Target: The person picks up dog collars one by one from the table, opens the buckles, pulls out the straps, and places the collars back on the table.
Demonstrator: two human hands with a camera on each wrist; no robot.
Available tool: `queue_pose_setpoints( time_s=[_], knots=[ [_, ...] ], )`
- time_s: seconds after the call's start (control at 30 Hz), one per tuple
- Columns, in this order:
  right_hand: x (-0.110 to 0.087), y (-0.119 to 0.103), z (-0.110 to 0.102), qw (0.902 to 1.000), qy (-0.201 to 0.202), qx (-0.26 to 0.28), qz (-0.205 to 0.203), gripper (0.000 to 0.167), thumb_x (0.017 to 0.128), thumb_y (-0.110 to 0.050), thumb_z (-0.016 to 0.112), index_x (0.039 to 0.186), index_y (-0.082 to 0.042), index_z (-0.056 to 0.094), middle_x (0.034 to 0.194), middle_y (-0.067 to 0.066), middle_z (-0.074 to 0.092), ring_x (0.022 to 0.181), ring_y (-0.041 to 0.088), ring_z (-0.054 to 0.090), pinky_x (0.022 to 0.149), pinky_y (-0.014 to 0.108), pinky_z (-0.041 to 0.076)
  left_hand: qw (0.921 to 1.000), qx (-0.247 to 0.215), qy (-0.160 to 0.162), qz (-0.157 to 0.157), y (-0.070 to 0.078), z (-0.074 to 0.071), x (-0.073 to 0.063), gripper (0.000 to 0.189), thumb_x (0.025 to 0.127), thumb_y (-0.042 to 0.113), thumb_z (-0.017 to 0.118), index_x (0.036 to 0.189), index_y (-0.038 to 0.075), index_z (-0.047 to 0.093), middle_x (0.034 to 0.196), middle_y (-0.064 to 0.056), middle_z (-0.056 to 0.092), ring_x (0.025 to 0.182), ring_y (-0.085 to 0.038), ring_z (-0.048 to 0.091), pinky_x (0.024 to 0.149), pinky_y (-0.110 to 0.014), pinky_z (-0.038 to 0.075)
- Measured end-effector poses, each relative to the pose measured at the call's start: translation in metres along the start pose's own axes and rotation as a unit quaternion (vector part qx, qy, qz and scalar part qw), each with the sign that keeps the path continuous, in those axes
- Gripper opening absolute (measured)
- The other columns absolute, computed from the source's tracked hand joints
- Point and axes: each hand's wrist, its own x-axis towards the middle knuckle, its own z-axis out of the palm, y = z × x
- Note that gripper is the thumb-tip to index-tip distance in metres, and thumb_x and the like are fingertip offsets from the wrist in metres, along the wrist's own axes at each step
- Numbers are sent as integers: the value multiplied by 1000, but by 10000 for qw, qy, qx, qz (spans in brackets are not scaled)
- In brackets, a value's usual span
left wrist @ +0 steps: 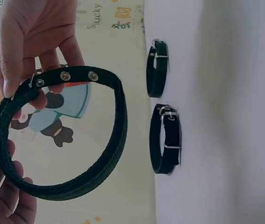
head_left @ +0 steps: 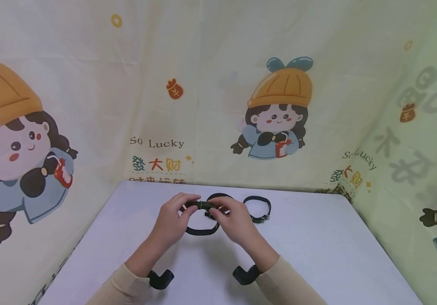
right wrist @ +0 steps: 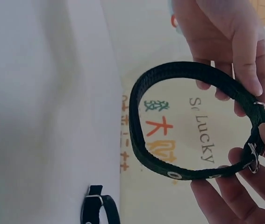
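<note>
Left hand [head_left: 172, 222] and right hand [head_left: 233, 220] both pinch my black collar [head_left: 202, 206] at its buckle end. Loop hangs toward me, held above the table [head_left: 317, 237]; its long axis runs left-right.

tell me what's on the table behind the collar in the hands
Two more buckled black collars lie on the white table. In the head view the hands cover part of one.

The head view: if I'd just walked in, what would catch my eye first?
Most likely the two hands, left hand and right hand, meeting above the middle of the white table and together gripping a black collar bent into a loop. Behind them, toward the table's far edge, lie two more black collars. All round hangs a curtain with a cartoon girl in an orange hat.
</note>
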Motion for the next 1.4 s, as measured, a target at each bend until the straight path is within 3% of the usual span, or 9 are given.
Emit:
queue_pose_setpoints(
  time_s=[0.3, 0.47, 0.63, 0.83, 1.0, 1.2, 1.4],
  knots=[
    [-3, 1, -10, 9996, -257, 25, -67, 23, 99, -18, 79, 120, -28, 79, 107, -10, 79, 91, 12, 70, 74, 27, 60, 9970, -562, -353, -402, 10, -4, 1, 35, 93, 15, 86, 125, 24, 77, 108, 11, 75, 97, -8, 69, 83, -27, 59],
    [-5, 1, -13, 9993, -276, -73, -248, 23, 99, -18, 79, 120, -26, 80, 108, -11, 79, 92, 11, 70, 74, 26, 60, 9952, -646, -475, -570, 14, -2, 2, 27, 92, 18, 88, 116, 25, 79, 102, 14, 74, 95, -9, 67, 82, -27, 57],
    [-8, 3, -14, 9992, -150, -107, -345, 23, 99, -17, 79, 119, -28, 80, 108, -13, 78, 93, 9, 69, 77, 26, 60, 9937, -724, -470, -720, 17, -1, 1, 19, 93, 17, 86, 106, 27, 77, 98, 14, 73, 92, -12, 65, 79, -28, 55],
    [-11, 3, -14, 9997, 89, 76, -195, 27, 97, -14, 81, 117, -33, 79, 104, -15, 76, 95, 10, 67, 77, 28, 59, 9893, -920, -378, -1069, 22, 1, -1, 20, 94, 14, 84, 108, 26, 76, 100, 10, 75, 95, -17, 67, 79, -30, 58],
    [-11, -1, -13, 9991, 297, 297, -63, 29, 96, -14, 83, 120, -29, 79, 111, -8, 77, 103, 13, 70, 79, 26, 60, 9852, -1086, -168, -1313, 27, 4, -1, 20, 93, 11, 85, 108, 23, 78, 101, 7, 76, 96, -19, 69, 77, -28, 62],
    [-9, -12, -14, 9978, 588, 297, -5, 33, 92, -15, 87, 122, -26, 79, 114, -5, 76, 104, 14, 71, 81, 24, 61, 9833, -1220, -68, -1350, 33, 7, 2, 22, 91, 7, 86, 106, 20, 78, 100, 4, 76, 92, -18, 70, 76, -26, 62],
    [-5, -21, -13, 9986, 491, 111, 152, 28, 91, -15, 87, 118, -22, 80, 107, -6, 74, 99, 13, 69, 79, 24, 60, 9855, -1135, -66, -1260, 35, 9, 5, 22, 90, 6, 86, 106, 19, 78, 101, 3, 76, 90, -16, 71, 78, -26, 61]
  ],
)
